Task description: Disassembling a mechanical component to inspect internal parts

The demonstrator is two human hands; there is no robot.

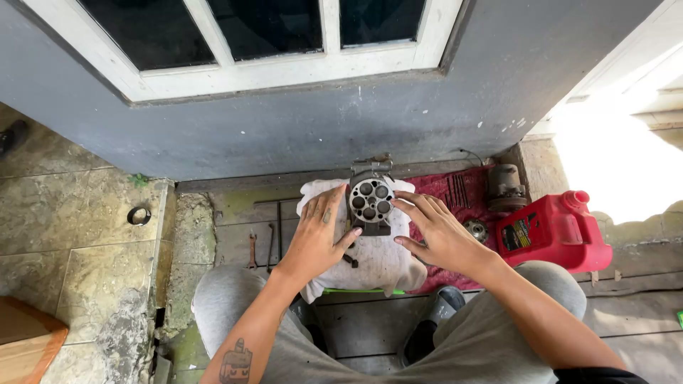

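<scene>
Two bare hands, left hand (315, 238) and right hand (440, 233), fingers spread and unclenched, steady the round multi-bore metal cylinder block (370, 203) on the white rag (377, 259); inspection step, likely needing careful lifting.

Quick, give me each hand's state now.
Left hand: open, fingers resting against the round metal part.
Right hand: open, fingertips touching the same part.

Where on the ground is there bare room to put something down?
Bare tile lies left of the metal ring, and bare boards right of the red jug. Crowded: the white cloth under the round metal part and both hands, plus the red cloth.
</scene>
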